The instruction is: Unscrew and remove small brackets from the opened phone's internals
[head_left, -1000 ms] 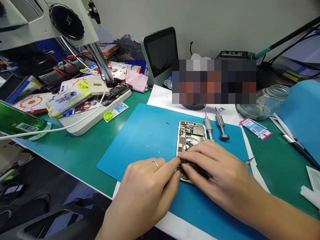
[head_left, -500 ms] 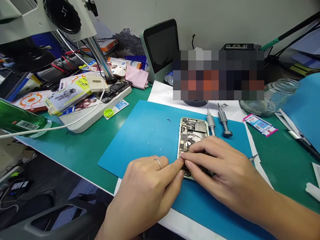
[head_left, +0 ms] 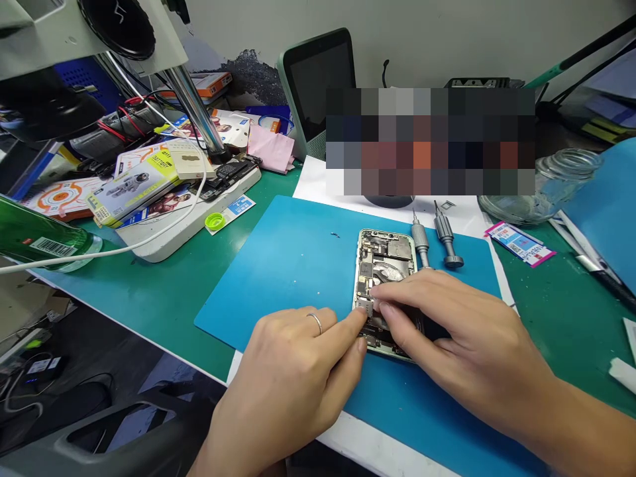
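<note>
An opened phone (head_left: 385, 258) with its circuit boards exposed lies on a blue mat (head_left: 298, 258). My left hand (head_left: 293, 371), a ring on one finger, rests beside the phone's left edge with a fingertip pressed to its lower part. My right hand (head_left: 457, 331) lies over the phone's lower half, fingers held together and pressing on a dark part inside. Whether those fingers pinch anything is hidden. Two grey screwdrivers (head_left: 432, 242) lie just right of the phone's top.
A microscope stand (head_left: 193, 112) on a white base with boxes and cables fills the left. A green bottle (head_left: 34, 238) lies at the far left. A small screen (head_left: 313, 79) stands at the back. A glass jar (head_left: 551, 185) sits at the right.
My right hand has slid slightly down and right, uncovering more of the phone's middle. The view has shifted a little; my left hand stays at the phone's edge.
</note>
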{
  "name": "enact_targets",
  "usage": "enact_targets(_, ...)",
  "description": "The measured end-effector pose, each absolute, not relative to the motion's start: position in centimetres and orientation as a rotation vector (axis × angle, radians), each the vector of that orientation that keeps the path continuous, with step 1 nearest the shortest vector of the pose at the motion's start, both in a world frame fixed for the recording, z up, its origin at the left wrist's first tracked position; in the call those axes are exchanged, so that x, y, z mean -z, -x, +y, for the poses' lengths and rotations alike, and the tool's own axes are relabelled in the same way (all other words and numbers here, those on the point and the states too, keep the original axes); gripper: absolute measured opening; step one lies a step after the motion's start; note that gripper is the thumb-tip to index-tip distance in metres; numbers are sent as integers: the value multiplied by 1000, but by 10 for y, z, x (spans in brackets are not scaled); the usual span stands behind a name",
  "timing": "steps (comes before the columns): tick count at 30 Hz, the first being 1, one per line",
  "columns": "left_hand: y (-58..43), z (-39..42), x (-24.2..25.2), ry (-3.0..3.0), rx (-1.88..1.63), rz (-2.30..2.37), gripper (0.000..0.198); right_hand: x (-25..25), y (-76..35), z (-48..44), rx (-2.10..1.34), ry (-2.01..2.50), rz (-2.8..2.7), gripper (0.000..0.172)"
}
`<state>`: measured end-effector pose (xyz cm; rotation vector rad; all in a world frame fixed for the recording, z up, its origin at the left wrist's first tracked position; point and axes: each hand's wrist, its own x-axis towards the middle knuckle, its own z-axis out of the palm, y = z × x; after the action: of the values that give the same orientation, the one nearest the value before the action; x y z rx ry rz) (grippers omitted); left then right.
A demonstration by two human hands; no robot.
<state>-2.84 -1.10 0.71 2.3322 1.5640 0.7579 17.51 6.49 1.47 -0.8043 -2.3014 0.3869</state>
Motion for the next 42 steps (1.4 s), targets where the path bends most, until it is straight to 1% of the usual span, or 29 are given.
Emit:
enact_targets(12,24,-8,-8,-2428,-625,1643,33,-14,-174,66,-376,801,-2314,17)
enact_targets(16,21,-7,-9,-2434,-595,1684,32,-13,-174,67,-372,802,-2317,19)
enact_targets(28,21,-7,-7,-2434,-645,1687,31,-16,-175,65,-390,806,-2311,17)
enact_targets(35,19,-5,-4,-2477,-723,1692,32,-15,-175,66,-444,799,-2306,19)
enact_targets(42,19,-6,-6,-2422,-646,1681,37,-14,-177,66,-444,812,-2301,20)
